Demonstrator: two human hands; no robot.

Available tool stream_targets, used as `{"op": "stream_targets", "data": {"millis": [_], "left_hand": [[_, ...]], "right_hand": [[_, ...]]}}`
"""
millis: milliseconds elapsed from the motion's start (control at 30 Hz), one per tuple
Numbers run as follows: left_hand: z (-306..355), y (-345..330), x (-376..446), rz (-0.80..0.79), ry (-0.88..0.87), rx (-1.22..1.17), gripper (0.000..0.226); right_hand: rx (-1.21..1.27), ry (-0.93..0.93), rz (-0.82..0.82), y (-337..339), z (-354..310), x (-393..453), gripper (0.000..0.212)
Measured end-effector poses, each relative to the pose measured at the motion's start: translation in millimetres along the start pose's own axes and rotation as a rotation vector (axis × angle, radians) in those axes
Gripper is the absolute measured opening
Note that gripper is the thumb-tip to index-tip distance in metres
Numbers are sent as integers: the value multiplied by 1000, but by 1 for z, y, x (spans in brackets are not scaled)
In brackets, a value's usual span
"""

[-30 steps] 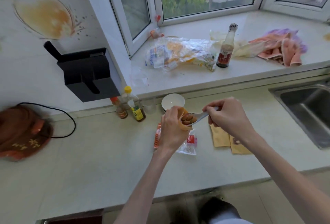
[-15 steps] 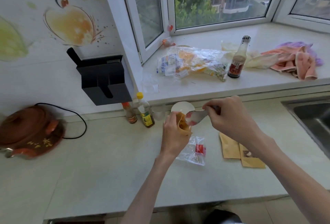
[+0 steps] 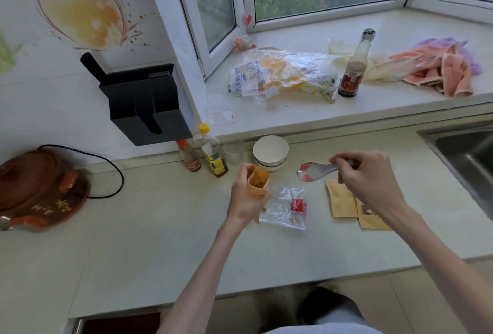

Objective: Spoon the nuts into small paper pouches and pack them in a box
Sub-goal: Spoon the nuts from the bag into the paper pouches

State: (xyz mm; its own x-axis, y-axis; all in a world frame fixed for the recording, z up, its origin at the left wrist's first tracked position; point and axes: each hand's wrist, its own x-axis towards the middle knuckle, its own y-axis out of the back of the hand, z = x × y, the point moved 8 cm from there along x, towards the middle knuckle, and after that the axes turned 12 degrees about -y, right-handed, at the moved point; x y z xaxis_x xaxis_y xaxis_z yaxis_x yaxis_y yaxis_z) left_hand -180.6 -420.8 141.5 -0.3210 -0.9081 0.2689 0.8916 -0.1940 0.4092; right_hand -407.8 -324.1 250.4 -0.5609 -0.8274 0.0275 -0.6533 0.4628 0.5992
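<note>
1. Left hand point(image 3: 246, 200) curls round a small orange paper pouch point(image 3: 258, 179), mouth up, brown nuts inside.
2. Right hand point(image 3: 369, 177) pinches the handle of a shiny metal spoon point(image 3: 314, 171), bowl apart from the pouch.
3. White ceramic bowl point(image 3: 270, 152) stands behind, between both hands.
4. Crumpled clear plastic bag point(image 3: 285, 207) lies just beside the left hand; two flat tan pouches point(image 3: 344, 201) partly under the right wrist.

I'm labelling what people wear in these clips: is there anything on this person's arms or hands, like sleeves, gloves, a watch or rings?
Nothing shows. The left hand and right hand are bare, with no gloves, and I see no rings, though the fingers are small in this view. Both forearms are uncovered to the bottom edge of the picture, with no sleeve, watch or bracelet in view.
</note>
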Motion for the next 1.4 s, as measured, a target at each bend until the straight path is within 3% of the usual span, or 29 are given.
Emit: {"op": "stream_targets", "data": {"millis": [100,333,600,900,1133,1233,1400], "left_hand": [[-14,-10,-9,-57,-1,2,51],[-98,-15,-40,-160,291,66,42],[-174,-6,-59,-116,593,148,66],[-217,-21,-28,-114,677,174,66],[-240,-51,-27,-223,788,206,65],[-233,-61,-24,-236,766,188,68],[-206,-66,-8,-136,632,110,47]], "right_hand": [[14,-50,-1,-1,19,-3,18],[-129,-252,-83,-35,102,-3,19],[-193,-444,-143,-82,198,-1,22],[-199,-436,-95,-129,221,28,23],[-111,-471,-250,-168,236,28,22],[-13,-536,-283,-170,239,24,20],[81,-512,-240,-153,225,29,20]]}}
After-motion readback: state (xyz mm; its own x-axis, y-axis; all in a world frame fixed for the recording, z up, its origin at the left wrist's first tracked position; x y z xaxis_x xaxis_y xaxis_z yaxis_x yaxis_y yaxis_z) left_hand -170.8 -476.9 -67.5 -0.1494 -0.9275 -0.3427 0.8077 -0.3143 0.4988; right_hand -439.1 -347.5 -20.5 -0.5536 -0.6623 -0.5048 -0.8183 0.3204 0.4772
